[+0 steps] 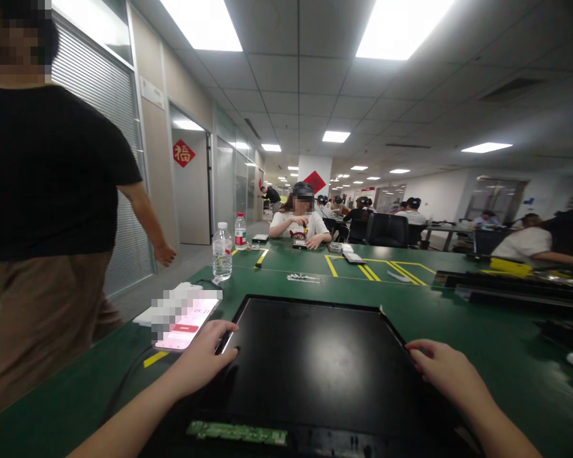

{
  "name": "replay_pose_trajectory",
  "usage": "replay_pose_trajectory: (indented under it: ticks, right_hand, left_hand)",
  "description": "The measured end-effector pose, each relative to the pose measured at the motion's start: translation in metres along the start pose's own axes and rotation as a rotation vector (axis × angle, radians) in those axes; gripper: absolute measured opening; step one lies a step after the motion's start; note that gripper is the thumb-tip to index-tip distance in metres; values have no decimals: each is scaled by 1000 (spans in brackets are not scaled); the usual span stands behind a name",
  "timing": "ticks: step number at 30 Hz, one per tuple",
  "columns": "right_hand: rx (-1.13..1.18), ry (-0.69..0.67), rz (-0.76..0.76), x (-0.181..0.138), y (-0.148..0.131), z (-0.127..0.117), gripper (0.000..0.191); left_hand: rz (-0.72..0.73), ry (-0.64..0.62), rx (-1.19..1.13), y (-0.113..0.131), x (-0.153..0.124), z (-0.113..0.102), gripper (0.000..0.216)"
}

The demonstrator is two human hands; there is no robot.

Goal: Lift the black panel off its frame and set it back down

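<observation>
While its middle gleams, the screen (310,362) looks black.

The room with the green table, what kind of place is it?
Probably an electronics workroom: there's a black screen panel, a green circuit board, and a big green table marked with yellow tape.

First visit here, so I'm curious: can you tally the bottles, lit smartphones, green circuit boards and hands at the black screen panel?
Plastic bottles: 2
Lit smartphone: 1
Green circuit board: 1
Left hand, right hand at screen panel: 2
Total: 6
</observation>
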State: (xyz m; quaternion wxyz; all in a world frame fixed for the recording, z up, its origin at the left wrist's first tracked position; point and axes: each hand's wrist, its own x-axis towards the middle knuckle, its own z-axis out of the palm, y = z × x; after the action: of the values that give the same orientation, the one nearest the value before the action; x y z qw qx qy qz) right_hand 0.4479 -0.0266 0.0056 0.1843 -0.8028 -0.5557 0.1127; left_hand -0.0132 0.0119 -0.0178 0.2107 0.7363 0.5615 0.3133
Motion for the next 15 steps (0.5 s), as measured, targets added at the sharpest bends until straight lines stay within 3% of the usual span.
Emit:
replay_pose_trajectory:
  ticks: [8, 15]
  right_hand:
    - [6, 4, 11, 2, 2, 3, 38]
    - [15, 11, 9, 4, 2, 6, 38]
  left_hand:
    - [153, -8, 132, 2, -1, -5, 29]
    - [67, -21, 202, -7, 3, -6, 29]
